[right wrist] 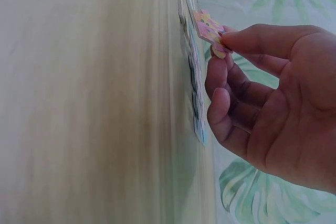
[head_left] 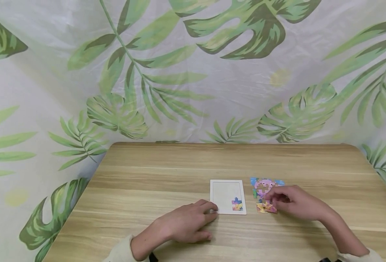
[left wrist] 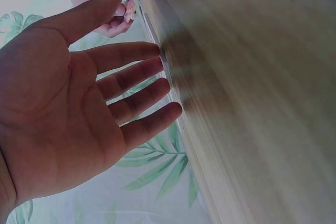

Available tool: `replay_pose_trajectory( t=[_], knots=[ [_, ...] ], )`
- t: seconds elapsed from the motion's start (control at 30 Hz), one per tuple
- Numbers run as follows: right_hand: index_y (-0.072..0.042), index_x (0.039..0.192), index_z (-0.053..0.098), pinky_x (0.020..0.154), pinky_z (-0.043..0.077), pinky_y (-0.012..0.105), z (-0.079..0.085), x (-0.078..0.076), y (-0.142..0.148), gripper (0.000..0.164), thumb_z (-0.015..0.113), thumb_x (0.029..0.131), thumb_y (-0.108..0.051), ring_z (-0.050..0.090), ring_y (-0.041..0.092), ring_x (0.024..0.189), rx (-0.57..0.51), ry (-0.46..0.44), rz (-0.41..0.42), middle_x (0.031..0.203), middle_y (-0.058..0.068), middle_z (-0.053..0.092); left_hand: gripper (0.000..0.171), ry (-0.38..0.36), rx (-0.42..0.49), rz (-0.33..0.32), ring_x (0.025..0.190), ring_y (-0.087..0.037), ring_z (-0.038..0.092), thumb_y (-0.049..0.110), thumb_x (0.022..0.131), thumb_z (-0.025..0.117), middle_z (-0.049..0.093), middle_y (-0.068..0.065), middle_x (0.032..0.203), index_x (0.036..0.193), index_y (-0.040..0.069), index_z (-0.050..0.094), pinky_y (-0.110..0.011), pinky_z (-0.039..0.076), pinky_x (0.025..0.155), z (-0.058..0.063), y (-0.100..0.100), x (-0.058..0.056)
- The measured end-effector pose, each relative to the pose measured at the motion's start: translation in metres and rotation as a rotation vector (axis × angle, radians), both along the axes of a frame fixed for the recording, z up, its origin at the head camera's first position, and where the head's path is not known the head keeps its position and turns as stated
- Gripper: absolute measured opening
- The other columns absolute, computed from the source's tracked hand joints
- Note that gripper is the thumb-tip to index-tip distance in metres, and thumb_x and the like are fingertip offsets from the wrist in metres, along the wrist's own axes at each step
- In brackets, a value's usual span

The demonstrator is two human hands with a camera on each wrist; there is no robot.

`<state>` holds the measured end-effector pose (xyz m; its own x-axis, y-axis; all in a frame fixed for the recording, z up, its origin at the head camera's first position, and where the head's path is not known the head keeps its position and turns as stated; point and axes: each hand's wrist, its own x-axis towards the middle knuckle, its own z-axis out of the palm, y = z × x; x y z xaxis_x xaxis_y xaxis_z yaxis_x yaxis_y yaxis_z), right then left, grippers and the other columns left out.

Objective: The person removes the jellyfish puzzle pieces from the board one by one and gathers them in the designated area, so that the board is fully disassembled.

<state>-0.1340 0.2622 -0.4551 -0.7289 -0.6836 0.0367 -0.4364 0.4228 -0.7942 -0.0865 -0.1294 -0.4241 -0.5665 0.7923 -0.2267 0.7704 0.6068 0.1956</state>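
A white puzzle tray (head_left: pixel 221 193) lies on the table, with a joined bit of puzzle (head_left: pixel 237 205) in its lower right corner. Fingertips of my left hand (head_left: pixel 187 222) rest at the tray's left edge, the fingers spread and nearly straight in the left wrist view. Between thumb and fingers, my right hand (head_left: pixel 295 202) pinches a pink and yellow puzzle piece (right wrist: pixel 208 25), held above the table in the right wrist view. Under and beside that hand lies a cluster of puzzle pieces (head_left: pixel 261 185) with a pink figure and blue corners, partly hidden by the fingers.
The wooden table (head_left: pixel 153 174) reaches back to a leaf-printed cloth (head_left: pixel 186 91) hanging behind it. The tray and the puzzle cluster lie side by side with a narrow strip of table between them.
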Motion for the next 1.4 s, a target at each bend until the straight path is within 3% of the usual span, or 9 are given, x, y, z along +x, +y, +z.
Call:
replay_pose_trajectory(
  t=[0.4,1.0,1.23,1.4],
  knots=[
    [-0.009,0.116,0.074,0.072,0.058,0.023,0.000,0.007,0.018,0.020,0.060,0.106,0.000,0.070,0.006,0.085,0.033,-0.014,-0.021,0.098,-0.004,0.075,0.057,0.003,0.004,-0.007,0.147,-0.016,0.050,0.045,0.105,0.067,0.054,0.001,0.157,0.152,0.013,0.061,-0.030,0.052,0.115,0.001,0.001,0.000],
    [-0.015,0.105,0.078,0.067,0.052,0.021,0.004,0.006,-0.003,0.012,0.073,0.097,-0.007,0.056,-0.004,0.079,0.215,0.060,-0.112,0.091,-0.012,0.070,0.058,0.000,-0.001,0.005,0.146,-0.015,0.050,0.046,0.105,0.068,0.054,0.002,0.157,0.152,0.013,0.061,-0.030,0.050,0.116,0.000,0.000,0.001],
    [-0.015,0.105,0.078,0.067,0.052,0.022,0.003,0.005,-0.003,0.011,0.076,0.096,-0.008,0.055,-0.004,0.079,0.228,0.057,-0.119,0.091,-0.012,0.069,0.058,0.013,0.002,0.000,0.146,-0.016,0.050,0.046,0.105,0.068,0.054,0.001,0.157,0.152,0.013,0.061,-0.031,0.051,0.116,-0.001,0.000,0.000],
    [-0.016,0.104,0.078,0.070,0.054,0.022,0.002,0.006,-0.004,0.016,0.082,0.090,-0.009,0.057,-0.004,0.082,0.216,0.075,-0.114,0.094,-0.011,0.071,0.059,0.024,0.005,-0.009,0.146,-0.017,0.051,0.046,0.105,0.067,0.054,0.000,0.157,0.152,0.012,0.061,-0.032,0.051,0.116,-0.002,0.000,-0.001]
  ],
)
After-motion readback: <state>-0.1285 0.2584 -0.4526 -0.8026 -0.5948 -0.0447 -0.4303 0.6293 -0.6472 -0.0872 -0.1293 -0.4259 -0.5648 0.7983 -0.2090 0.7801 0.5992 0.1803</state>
